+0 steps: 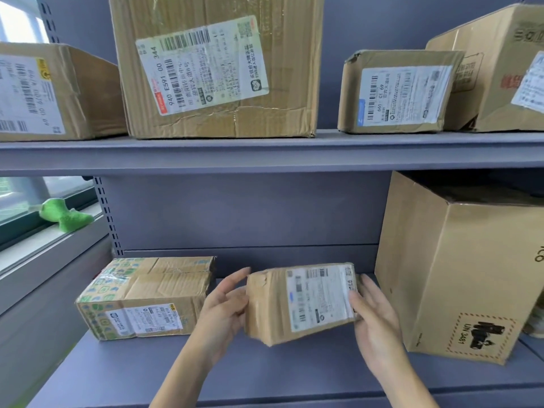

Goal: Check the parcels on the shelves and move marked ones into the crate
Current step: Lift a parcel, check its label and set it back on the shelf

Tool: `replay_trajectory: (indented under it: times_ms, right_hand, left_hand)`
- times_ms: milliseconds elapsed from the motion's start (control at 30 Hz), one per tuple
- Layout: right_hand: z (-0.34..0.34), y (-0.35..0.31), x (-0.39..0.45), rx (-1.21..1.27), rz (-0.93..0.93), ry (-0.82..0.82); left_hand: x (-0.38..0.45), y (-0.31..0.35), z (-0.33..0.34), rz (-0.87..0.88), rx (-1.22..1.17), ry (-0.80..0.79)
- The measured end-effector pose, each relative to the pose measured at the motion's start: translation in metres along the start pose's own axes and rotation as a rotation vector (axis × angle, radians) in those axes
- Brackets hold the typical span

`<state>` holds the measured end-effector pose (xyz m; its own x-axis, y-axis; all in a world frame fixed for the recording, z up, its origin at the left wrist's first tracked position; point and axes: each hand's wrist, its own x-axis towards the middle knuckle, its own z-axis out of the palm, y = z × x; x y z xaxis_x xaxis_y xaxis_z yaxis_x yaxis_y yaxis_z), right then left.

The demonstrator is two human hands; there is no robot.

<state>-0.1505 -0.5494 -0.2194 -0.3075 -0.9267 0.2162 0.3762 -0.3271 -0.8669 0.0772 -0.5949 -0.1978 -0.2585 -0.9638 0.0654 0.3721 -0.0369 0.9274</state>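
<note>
Both hands gripped the small parcel [300, 301] above the lower shelf [265, 372] near its front edge: left hand [226, 307] and right hand [374, 316] at opposite ends. It looked light, stiff cardboard, best held by its ends.

grey metal shelving [265, 151]; bright window [17, 25] at left
</note>
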Motion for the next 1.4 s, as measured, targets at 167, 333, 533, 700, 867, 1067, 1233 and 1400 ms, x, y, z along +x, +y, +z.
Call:
replay_trajectory:
  times_ms: [167, 333, 533, 700, 867, 1067, 1233, 1400]
  right_hand:
    - [0.006, -0.005, -0.004, -0.193, -0.032, -0.004]
    - [0.012, -0.008, -0.009, -0.279, -0.072, 0.047]
    - [0.014, -0.006, -0.010, -0.404, -0.091, 0.099]
    - [0.011, 0.004, -0.005, -0.538, -0.056, 0.081]
    - [0.011, 0.024, -0.004, -0.734, 0.046, -0.016]
    - [0.008, 0.036, 0.006, -1.235, 0.041, -0.112]
    - [0.008, 0.065, 0.014, -1.733, -0.202, -0.241]
    - [0.008, 0.083, 0.042, -1.860, -0.227, -0.337]
  left_hand:
    - [0.000, -0.008, 0.009, -0.009, 0.074, 0.097]
    - [-0.006, -0.005, 0.014, -0.050, 0.263, -0.122]
    - [-0.003, -0.008, 0.015, -0.079, 0.213, -0.067]
    - [0.007, -0.020, 0.006, -0.081, 0.347, 0.081]
    - [0.010, -0.035, -0.008, 0.071, 0.979, 0.103]
    - [0.018, -0.039, -0.004, 0.290, 1.437, -0.114]
    - [0.027, -0.056, -0.003, 0.361, 1.783, -0.140]
    - [0.041, -0.058, -0.002, 0.369, 1.835, -0.151]
